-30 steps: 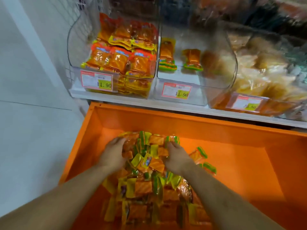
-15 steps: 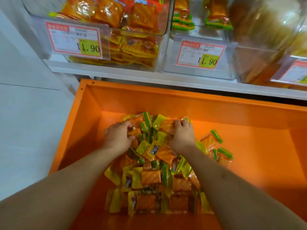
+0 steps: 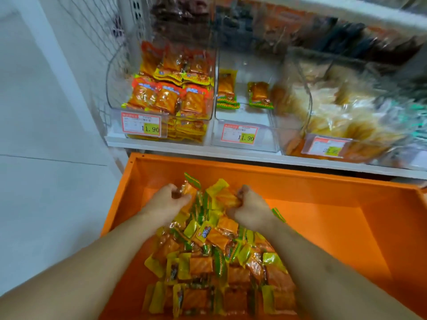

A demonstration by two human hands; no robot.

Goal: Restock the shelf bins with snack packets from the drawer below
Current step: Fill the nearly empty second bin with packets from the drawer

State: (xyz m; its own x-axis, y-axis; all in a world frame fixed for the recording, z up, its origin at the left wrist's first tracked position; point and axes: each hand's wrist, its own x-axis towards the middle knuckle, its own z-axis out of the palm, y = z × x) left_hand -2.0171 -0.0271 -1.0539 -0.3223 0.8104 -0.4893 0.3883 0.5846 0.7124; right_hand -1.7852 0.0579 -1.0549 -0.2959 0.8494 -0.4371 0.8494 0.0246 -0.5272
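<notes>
A heap of yellow, green and orange snack packets (image 3: 215, 257) lies in the open orange drawer (image 3: 346, 227). My left hand (image 3: 166, 202) and my right hand (image 3: 250, 207) press in from both sides of the heap's far end, each closed on a bunch of packets lifted slightly above the pile. Above the drawer, the middle clear bin (image 3: 245, 98) holds only two or three packets. The left clear bin (image 3: 166, 88) is nearly full of orange packets.
A right clear bin (image 3: 342, 112) holds pale snacks. Price tags (image 3: 240, 133) hang on the bin fronts, above the white shelf edge (image 3: 231, 155). A higher shelf carries dark packets (image 3: 254, 24). A white wall (image 3: 46, 112) stands at left.
Both hands have closed tighter on the packets and raised a bunch off the heap. The view has tilted up, showing more of the shelf bins.
</notes>
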